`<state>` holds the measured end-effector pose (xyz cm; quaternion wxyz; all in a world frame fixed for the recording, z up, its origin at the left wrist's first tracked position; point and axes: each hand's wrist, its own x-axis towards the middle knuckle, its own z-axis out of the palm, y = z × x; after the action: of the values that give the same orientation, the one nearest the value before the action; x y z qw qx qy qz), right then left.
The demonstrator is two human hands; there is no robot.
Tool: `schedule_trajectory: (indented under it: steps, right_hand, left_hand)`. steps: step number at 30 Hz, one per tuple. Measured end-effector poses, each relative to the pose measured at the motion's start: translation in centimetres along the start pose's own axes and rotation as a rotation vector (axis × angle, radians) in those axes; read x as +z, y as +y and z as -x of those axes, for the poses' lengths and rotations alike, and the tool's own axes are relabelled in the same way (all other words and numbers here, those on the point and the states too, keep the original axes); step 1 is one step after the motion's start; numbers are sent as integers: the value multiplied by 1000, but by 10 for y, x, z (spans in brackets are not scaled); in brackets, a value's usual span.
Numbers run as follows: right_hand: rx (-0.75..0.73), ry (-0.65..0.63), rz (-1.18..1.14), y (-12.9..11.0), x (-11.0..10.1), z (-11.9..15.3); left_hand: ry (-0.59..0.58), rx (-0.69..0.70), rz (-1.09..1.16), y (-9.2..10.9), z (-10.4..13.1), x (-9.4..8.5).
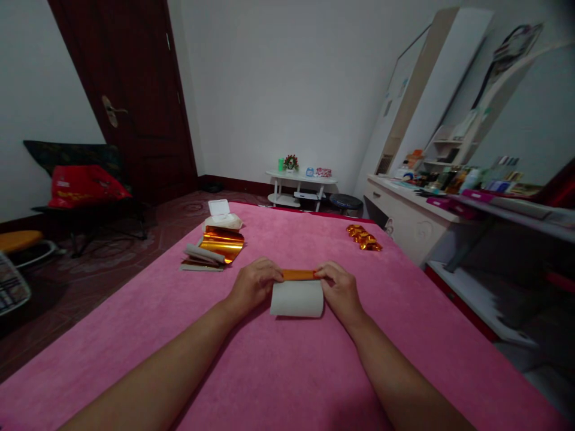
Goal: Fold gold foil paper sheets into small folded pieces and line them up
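Between my two hands a sheet of foil paper (pixel 297 299) shows its pale grey back, curling down toward me. Its far edge is turned over into a narrow orange-gold strip. My left hand (pixel 257 282) pinches the left end of that strip, and my right hand (pixel 338 287) pinches the right end. Both hands rest low over the pink cloth (pixel 287 365). To the left lies a loose stack of gold foil sheets (pixel 222 244), some curled with the grey side out. Several folded gold foil pieces (pixel 363 237) sit together at the far right.
Behind the foil stack is a white pack with its lid raised (pixel 220 211). A dressing table (pixel 404 197) crowded with bottles stands along the right. Beyond the cloth's far edge are a small white table (pixel 302 178) and a dark round stool (pixel 345 202). A red bag (pixel 87 187) rests on a chair at left.
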<state>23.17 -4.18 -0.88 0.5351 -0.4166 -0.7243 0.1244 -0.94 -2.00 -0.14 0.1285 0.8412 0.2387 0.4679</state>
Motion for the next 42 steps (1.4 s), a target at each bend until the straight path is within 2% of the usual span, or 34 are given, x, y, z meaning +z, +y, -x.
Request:
schedule_trajectory:
  steps: [4, 8, 17, 19, 22, 25, 28, 31, 37, 42]
  right_hand:
    - [-131, 52, 35, -5, -2, -1]
    - [-159, 61, 46, -9, -3, 0]
    - [-66, -22, 32, -15, -4, 3]
    - [-21, -44, 18, -15, -4, 4]
    - [149, -30, -17, -16, 2, 4]
    - [330, -49, -186, -20, 8, 3]
    - [422, -102, -352, -27, 12, 2]
    - [474, -139, -432, -31, 12, 1]
    - [566, -65, -505, -38, 18, 4]
    - [654, -38, -462, -39, 27, 9]
  left_hand:
    - [44, 60, -47, -1, 0, 1]
    - [62, 52, -47, -2, 1, 0]
    - [35, -218, 122, 9, 0, -3]
    - [68, -361, 237, 11, -1, 0]
    - [134, -597, 485, 12, -4, 6]
    - [145, -726, 703, 14, -7, 9]
    - [83, -785, 875, 18, -7, 10]
    - [40, -833, 910, 22, -4, 11]
    - [148, -856, 788, 26, -2, 22]
    - [156, -848, 773, 32, -6, 27]
